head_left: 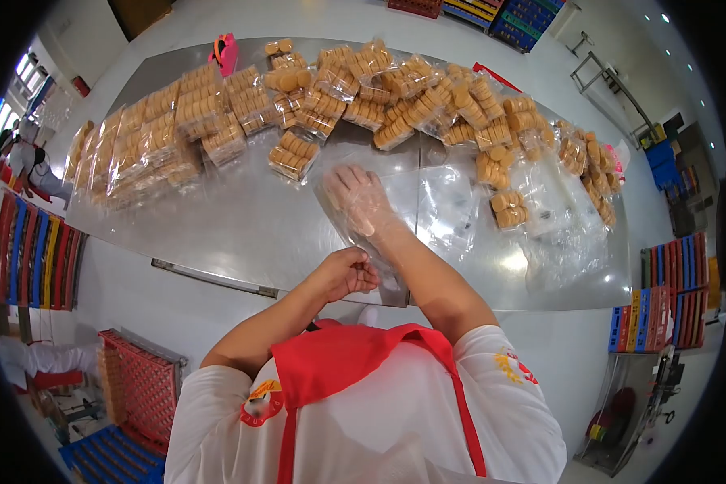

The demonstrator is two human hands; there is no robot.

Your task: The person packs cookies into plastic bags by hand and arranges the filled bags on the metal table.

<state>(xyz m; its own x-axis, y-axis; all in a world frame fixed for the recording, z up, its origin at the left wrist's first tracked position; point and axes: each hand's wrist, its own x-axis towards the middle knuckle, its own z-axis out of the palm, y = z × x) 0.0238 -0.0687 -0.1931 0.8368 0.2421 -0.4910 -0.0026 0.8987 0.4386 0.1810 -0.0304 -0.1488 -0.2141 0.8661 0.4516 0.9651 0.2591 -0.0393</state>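
Observation:
My right hand (pixel 359 198) reaches out over the steel table (pixel 258 218), its fingers stretched out flat. A clear plastic bag (pixel 329 211) lies around it, and the hand appears to be inside the film. Closer to my body, my left hand (pixel 349 273) is closed, palm turned up and fingers curled at the edge of the bag. Its fingertips seem to pinch the film, though the grip is partly hidden. Just beyond my right hand sits a clear pack of round tan biscuits (pixel 294 156).
Packed biscuits (pixel 157 137) are piled along the left and far side of the table. Loose clear bags (pixel 561 218) lie at the right, near more biscuits (pixel 509 208). A pink tape dispenser (pixel 224 53) stands at the far edge. Coloured crates (pixel 36 250) are stacked beyond the table.

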